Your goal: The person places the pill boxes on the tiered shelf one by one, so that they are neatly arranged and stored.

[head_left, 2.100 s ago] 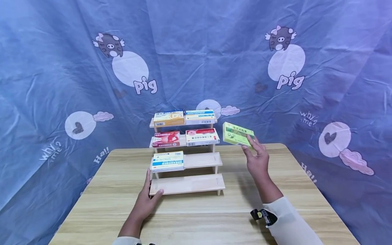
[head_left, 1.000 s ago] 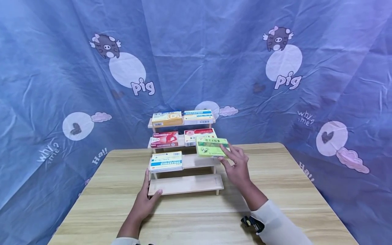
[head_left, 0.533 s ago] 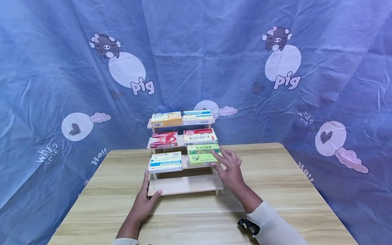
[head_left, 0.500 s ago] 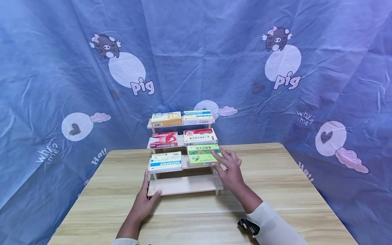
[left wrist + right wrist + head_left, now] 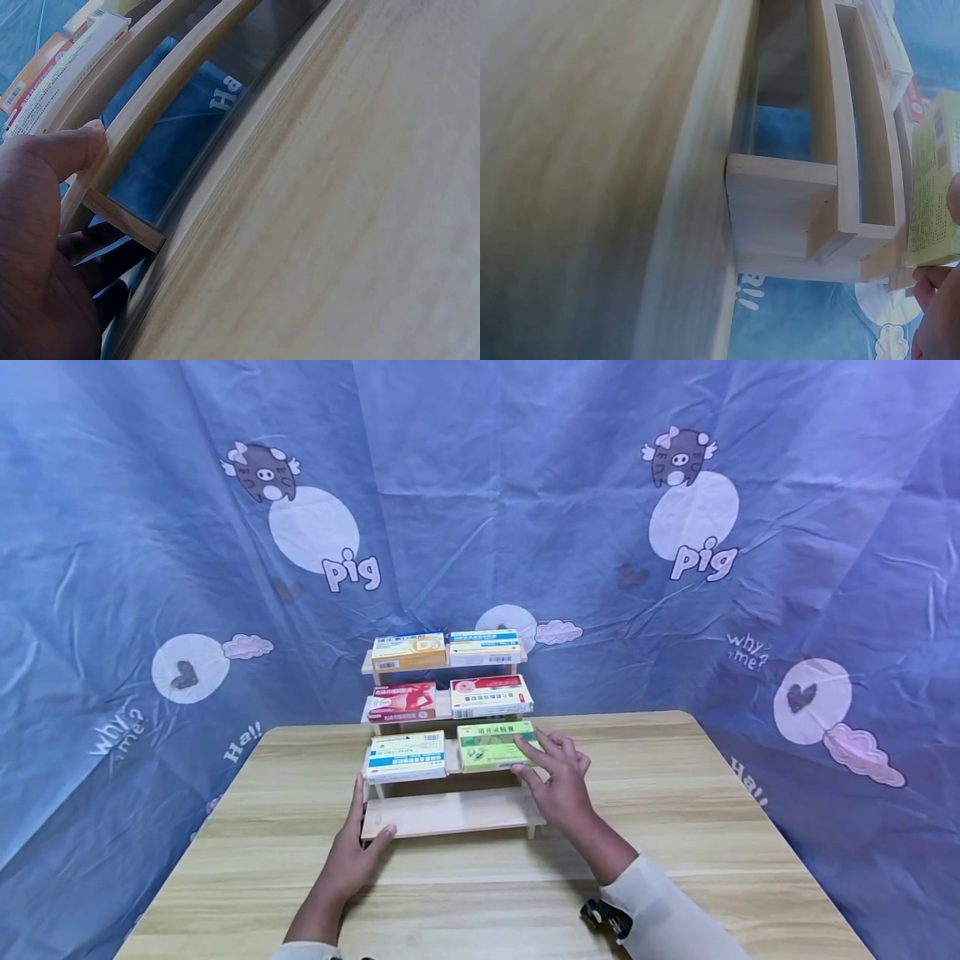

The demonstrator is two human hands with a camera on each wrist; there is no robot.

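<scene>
Only the head view showed the whole stepped wooden rack (image 5: pixel 456 811) at frame centre on the surface (image 5: pixel 675 827). The wrist views showed its slats close up. The right hand (image 5: pixel 558 781) had fingers spread nearly straight, fingertips touching the green box (image 5: pixel 491 745) on the rack's third step. The left hand (image 5: pixel 352 852) lay flat, its thumb against the bottom step. The backdrop (image 5: pixel 150 527) read "pig", "Ha!!" and "why me?".
</scene>
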